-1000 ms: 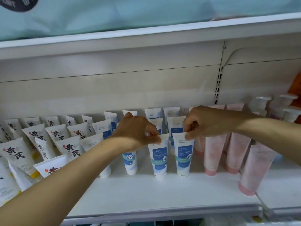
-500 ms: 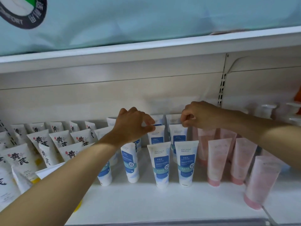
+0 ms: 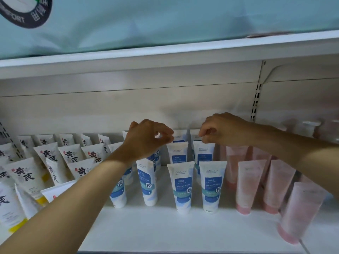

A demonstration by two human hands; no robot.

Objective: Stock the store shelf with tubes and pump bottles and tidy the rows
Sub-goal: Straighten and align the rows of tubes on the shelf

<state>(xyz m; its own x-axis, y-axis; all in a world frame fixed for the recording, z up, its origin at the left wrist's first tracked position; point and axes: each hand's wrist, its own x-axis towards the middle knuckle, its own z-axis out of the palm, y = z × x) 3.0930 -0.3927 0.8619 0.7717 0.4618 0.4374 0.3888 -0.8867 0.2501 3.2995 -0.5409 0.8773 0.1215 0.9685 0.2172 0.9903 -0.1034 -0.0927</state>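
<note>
Blue-and-white tubes stand cap-down in rows at the middle of the white shelf (image 3: 165, 231). My left hand (image 3: 148, 138) reaches in from the lower left, and its curled thumb and forefinger pinch the top edge of a second-row blue-and-white tube (image 3: 177, 153). My right hand (image 3: 222, 130) comes in from the right and pinches the top edge of the neighbouring second-row tube (image 3: 204, 154). Two front-row blue-and-white tubes (image 3: 182, 186) (image 3: 211, 186) stand free just before them. Blurred pump bottles (image 3: 308, 128) sit at the far right back.
White tubes with black characters and yellow caps (image 3: 23, 178) fill the left, some leaning. Pink tubes (image 3: 249, 186) stand to the right, one nearer the front edge (image 3: 300, 211). A pale blue package (image 3: 165, 21) lies on the shelf above. A slotted upright (image 3: 255, 99) divides the back panel.
Both hands let go of the front-row tubes and moved back to the second row, where they now pinch the tube tops. The camera view tilted slightly.
</note>
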